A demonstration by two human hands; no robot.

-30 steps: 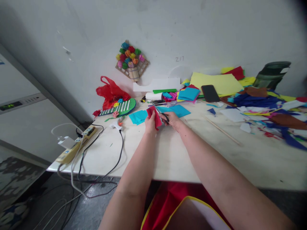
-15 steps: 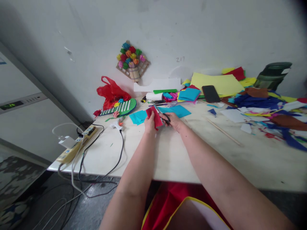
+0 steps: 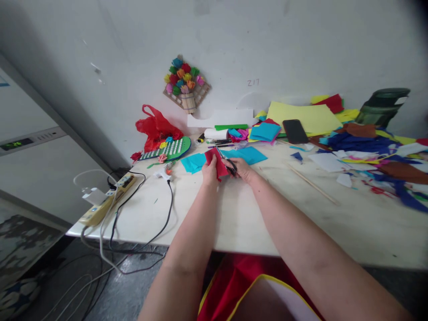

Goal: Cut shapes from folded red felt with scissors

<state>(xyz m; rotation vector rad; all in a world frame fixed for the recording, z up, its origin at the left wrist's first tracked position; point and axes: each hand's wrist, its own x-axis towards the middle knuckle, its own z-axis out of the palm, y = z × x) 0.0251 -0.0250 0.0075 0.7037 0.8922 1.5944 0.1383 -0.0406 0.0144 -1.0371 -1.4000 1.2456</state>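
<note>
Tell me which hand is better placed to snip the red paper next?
Probably the right hand: it grips the scissors, blades by the red paper, while the left hand holds that paper.

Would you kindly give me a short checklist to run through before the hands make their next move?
1. Red paper held in the left hand: ok.
2. Scissors held in the right hand: ok.
3. Scissors cutting into the red paper: cannot tell, too small.
4. White glue gun apart from both hands: ok.
5. Right side of the table free of paper scraps: not ok, many lie there.
</note>
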